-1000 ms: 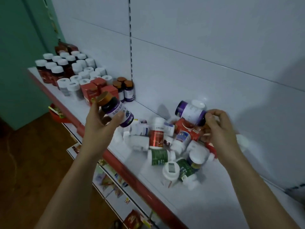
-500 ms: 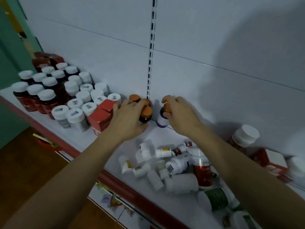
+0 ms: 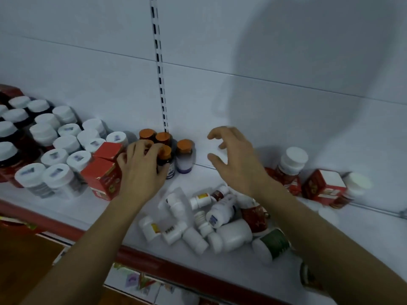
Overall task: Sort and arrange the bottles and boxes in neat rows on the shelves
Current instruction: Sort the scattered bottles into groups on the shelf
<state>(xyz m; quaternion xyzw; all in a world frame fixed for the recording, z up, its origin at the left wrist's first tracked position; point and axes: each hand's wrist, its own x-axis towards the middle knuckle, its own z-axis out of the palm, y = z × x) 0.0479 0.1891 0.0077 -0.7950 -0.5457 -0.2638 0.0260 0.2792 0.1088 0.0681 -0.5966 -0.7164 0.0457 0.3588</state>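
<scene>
Head view: The left hand (image 3: 141, 166) is at the back of the shelf (image 3: 356, 236), its fingers curled over and round a dark orange-capped bottle (image 3: 166, 160), with the thumb against its side. This bottle stands upright in a small cluster: two more orange caps (image 3: 163, 137) are just behind it by the back wall, and a purple bottle (image 3: 184, 156) with the same cap stands just to its right. The hand's outer edge is close to the red boxes (image 3: 103, 172), beyond which white-capped bottles (image 3: 55, 155) stand in rows.

The right hand (image 3: 235, 159) hovers above the shelf, right of the purple bottle and apart from it. Its fingers are spread wide and loosely bent, holding nothing.

Between the forearms, a pile of small bottles (image 3: 209, 219) lies on its sides near the red front edge, with a green-labelled bottle (image 3: 273, 242) at its right. Further right, a white-capped red bottle (image 3: 290, 166) and another red box (image 3: 322, 187) are against the wall.
</scene>
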